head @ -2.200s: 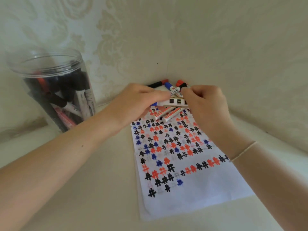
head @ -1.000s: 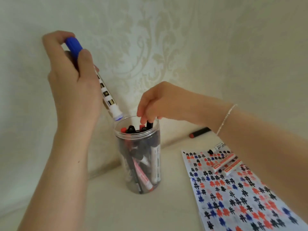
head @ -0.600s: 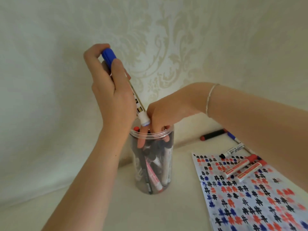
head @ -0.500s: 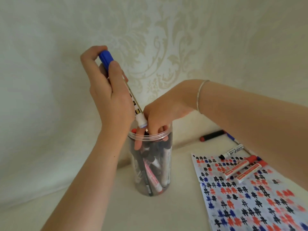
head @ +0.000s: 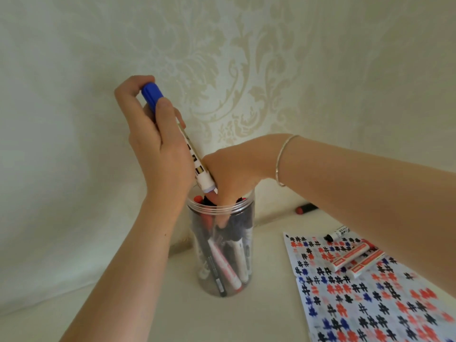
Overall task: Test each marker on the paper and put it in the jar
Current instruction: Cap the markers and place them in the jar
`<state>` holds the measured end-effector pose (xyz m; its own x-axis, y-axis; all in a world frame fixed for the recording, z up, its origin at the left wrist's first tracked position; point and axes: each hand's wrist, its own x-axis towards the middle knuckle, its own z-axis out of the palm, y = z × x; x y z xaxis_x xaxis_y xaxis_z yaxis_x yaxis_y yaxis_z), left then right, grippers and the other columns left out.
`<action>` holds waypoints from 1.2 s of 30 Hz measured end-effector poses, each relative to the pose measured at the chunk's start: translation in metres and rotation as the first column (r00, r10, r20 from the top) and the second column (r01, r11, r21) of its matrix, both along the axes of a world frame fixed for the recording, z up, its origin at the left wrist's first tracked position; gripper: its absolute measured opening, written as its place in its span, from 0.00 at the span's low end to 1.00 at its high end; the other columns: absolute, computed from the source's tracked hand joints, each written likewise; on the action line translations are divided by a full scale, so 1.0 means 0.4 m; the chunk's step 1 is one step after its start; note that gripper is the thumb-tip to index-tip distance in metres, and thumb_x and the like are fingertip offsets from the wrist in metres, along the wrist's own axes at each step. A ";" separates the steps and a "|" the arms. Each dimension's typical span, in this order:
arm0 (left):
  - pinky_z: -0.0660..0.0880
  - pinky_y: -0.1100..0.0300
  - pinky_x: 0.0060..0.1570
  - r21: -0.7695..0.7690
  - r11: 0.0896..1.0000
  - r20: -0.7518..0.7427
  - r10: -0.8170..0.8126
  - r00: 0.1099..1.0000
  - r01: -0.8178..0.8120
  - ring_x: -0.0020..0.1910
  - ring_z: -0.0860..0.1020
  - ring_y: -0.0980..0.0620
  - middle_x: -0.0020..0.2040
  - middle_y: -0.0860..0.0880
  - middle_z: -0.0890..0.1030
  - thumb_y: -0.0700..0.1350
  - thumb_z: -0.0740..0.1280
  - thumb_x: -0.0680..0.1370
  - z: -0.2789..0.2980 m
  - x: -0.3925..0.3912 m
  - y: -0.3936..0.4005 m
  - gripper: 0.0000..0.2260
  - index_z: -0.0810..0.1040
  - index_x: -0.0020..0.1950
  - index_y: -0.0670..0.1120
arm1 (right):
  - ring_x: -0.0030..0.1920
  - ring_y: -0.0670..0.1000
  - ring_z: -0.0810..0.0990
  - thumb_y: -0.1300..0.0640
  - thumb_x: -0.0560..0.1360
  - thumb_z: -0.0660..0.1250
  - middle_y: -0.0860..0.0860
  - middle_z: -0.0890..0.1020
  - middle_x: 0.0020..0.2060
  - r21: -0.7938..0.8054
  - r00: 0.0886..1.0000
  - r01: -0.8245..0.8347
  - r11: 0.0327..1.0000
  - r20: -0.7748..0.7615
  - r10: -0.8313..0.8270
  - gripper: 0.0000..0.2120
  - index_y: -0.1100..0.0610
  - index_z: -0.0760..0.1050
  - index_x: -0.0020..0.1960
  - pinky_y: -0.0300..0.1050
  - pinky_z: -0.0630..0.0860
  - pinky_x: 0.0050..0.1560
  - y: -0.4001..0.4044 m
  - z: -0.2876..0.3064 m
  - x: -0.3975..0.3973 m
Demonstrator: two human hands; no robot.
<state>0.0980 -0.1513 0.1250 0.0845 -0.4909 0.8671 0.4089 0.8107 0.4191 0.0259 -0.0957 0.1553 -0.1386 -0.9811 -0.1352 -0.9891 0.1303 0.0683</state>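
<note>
Left hand (head: pixel 158 144) grips blue-capped marker (head: pixel 177 139), tilted, lower end over jar (head: pixel 220 245) mouth; right hand (head: pixel 232 176) fingers inside jar, grip unclear.

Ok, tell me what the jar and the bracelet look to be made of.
Jar: probably clear plastic, glossy; the markers inside show through the wall, and the rim has moulded rings. Glass can't be ruled out.
Bracelet: looks like thin metal, silvery and shiny; which metal can't be told.

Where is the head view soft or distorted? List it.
Head view: light soft and even, no glare; paper marks smear toward the lower right corner; wide-angle bending at the edges; jar and blue-capped marker fairly sharp; left hand crisp.
</note>
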 end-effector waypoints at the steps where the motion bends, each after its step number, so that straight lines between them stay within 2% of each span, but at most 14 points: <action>1: 0.67 0.66 0.34 0.005 1.000 -0.001 0.002 1.000 -0.002 0.30 0.69 0.55 0.35 0.67 0.75 0.33 0.52 0.79 0.001 0.001 0.001 0.09 0.64 0.58 0.41 | 0.32 0.45 0.75 0.50 0.68 0.75 0.45 0.71 0.30 0.001 1.000 -0.007 1.000 -0.005 0.007 0.13 0.51 0.70 0.38 0.33 0.66 0.26 0.004 0.001 -0.004; 3: 0.67 0.64 0.34 -0.011 1.000 0.022 0.005 1.000 -0.005 0.30 0.70 0.55 0.38 0.70 0.75 0.32 0.53 0.79 0.001 0.002 0.007 0.10 0.63 0.58 0.41 | 0.30 0.45 0.70 0.55 0.68 0.74 0.47 0.72 0.32 0.011 0.998 0.033 0.999 -0.046 -0.032 0.13 0.55 0.71 0.46 0.34 0.66 0.26 0.033 0.015 -0.011; 5: 0.68 0.61 0.33 -0.052 0.999 0.086 0.000 0.996 0.004 0.31 0.71 0.52 0.41 0.73 0.75 0.32 0.53 0.79 -0.003 0.001 0.010 0.10 0.63 0.59 0.42 | 0.34 0.47 0.71 0.58 0.69 0.73 0.50 0.73 0.40 -0.005 0.990 0.105 0.995 -0.094 -0.105 0.18 0.56 0.66 0.51 0.39 0.68 0.31 0.054 0.025 -0.019; 8: 0.72 0.50 0.32 -0.116 0.989 0.264 -0.059 0.963 0.092 0.31 0.72 0.44 0.40 0.63 0.77 0.36 0.55 0.80 -0.006 0.007 0.005 0.10 0.63 0.60 0.46 | 0.39 0.50 0.73 0.56 0.68 0.75 0.53 0.73 0.50 -0.056 0.979 0.166 0.985 -0.110 -0.171 0.23 0.55 0.63 0.54 0.44 0.73 0.37 0.061 0.020 -0.045; 11: 0.73 0.46 0.28 -0.105 0.969 0.500 -0.142 0.854 0.223 0.28 0.73 0.44 0.34 0.48 0.77 0.40 0.57 0.81 -0.001 0.021 -0.001 0.10 0.63 0.60 0.50 | 0.43 0.52 0.77 0.55 0.69 0.75 0.53 0.73 0.53 -0.067 0.971 0.240 0.968 0.007 -0.240 0.27 0.56 0.64 0.60 0.47 0.78 0.43 0.072 0.019 -0.063; 13: 0.75 0.48 0.27 -0.110 0.963 0.615 -0.130 0.777 0.248 0.27 0.75 0.49 0.34 0.50 0.78 0.40 0.58 0.81 -0.001 0.026 -0.001 0.10 0.63 0.59 0.51 | 0.43 0.51 0.78 0.56 0.69 0.75 0.52 0.73 0.49 -0.059 0.953 0.276 0.959 0.145 -0.266 0.27 0.56 0.63 0.62 0.43 0.79 0.40 0.072 0.011 -0.071; 15: 0.76 0.46 0.28 -0.133 0.962 0.654 -0.098 0.751 0.241 0.28 0.75 0.46 0.34 0.47 0.77 0.41 0.58 0.81 -0.002 0.028 0.001 0.10 0.63 0.60 0.50 | 0.42 0.49 0.78 0.60 0.70 0.74 0.51 0.73 0.46 -0.043 0.891 0.324 0.945 0.351 -0.289 0.28 0.58 0.64 0.65 0.42 0.80 0.40 0.071 0.006 -0.081; 18: 0.74 0.55 0.28 -0.140 0.961 0.663 -0.087 0.744 0.237 0.28 0.76 0.52 0.35 0.46 0.76 0.40 0.58 0.81 -0.003 0.027 -0.001 0.10 0.63 0.60 0.49 | 0.54 0.55 0.79 0.63 0.70 0.74 0.55 0.76 0.56 0.086 0.726 0.346 0.934 0.606 -0.325 0.38 0.53 0.59 0.73 0.52 0.81 0.52 0.080 0.009 -0.093; 20: 0.75 0.55 0.28 -0.139 0.961 0.691 -0.078 0.719 0.237 0.28 0.77 0.51 0.34 0.48 0.77 0.41 0.59 0.81 -0.002 0.027 0.001 0.10 0.63 0.59 0.51 | 0.60 0.59 0.77 0.61 0.70 0.74 0.58 0.74 0.64 0.219 0.681 0.308 0.926 0.629 -0.376 0.43 0.48 0.54 0.76 0.57 0.79 0.55 0.084 0.008 -0.094; 23: 0.77 0.45 0.29 -0.132 0.963 0.733 -0.065 0.677 0.236 0.27 0.77 0.42 0.34 0.47 0.78 0.42 0.61 0.80 0.004 0.034 0.001 0.10 0.64 0.57 0.52 | 0.58 0.61 0.79 0.58 0.71 0.74 0.61 0.73 0.65 0.372 0.669 0.284 0.884 0.583 -0.461 0.36 0.51 0.60 0.74 0.58 0.80 0.52 0.075 -0.005 -0.088; 26: 0.78 0.53 0.29 -0.032 0.966 0.776 -0.139 0.616 0.258 0.28 0.79 0.43 0.36 0.47 0.80 0.42 0.64 0.78 0.017 0.048 -0.001 0.09 0.66 0.55 0.50 | 0.52 0.62 0.82 0.60 0.71 0.73 0.64 0.77 0.60 0.420 0.649 0.269 0.867 0.586 -0.486 0.29 0.58 0.68 0.69 0.52 0.83 0.44 0.064 -0.012 -0.088; 28: 0.78 0.56 0.32 0.068 0.955 0.797 -0.226 0.561 0.287 0.30 0.81 0.45 0.38 0.47 0.81 0.41 0.66 0.77 0.025 0.058 -0.005 0.10 0.67 0.53 0.49 | 0.48 0.62 0.83 0.64 0.73 0.71 0.65 0.79 0.56 0.399 0.640 0.275 0.875 0.603 -0.476 0.24 0.61 0.70 0.67 0.51 0.83 0.41 0.061 -0.014 -0.094; 32: 0.80 0.48 0.40 0.216 0.925 0.818 -0.347 0.459 0.313 0.35 0.83 0.42 0.40 0.43 0.83 0.40 0.69 0.76 0.033 0.071 -0.015 0.10 0.69 0.51 0.48 | 0.37 0.59 0.84 0.71 0.74 0.64 0.64 0.81 0.47 0.317 0.621 0.288 0.903 0.657 -0.429 0.18 0.66 0.72 0.64 0.53 0.83 0.43 0.060 -0.030 -0.103; 36: 0.81 0.48 0.45 0.303 0.913 0.895 -0.371 0.248 0.272 0.38 0.84 0.45 0.41 0.45 0.85 0.41 0.71 0.74 0.020 0.065 -0.005 0.09 0.71 0.47 0.49 | 0.35 0.59 0.84 0.73 0.74 0.63 0.65 0.81 0.52 0.279 0.606 0.284 0.917 0.689 -0.397 0.16 0.67 0.74 0.61 0.56 0.82 0.45 0.056 -0.042 -0.106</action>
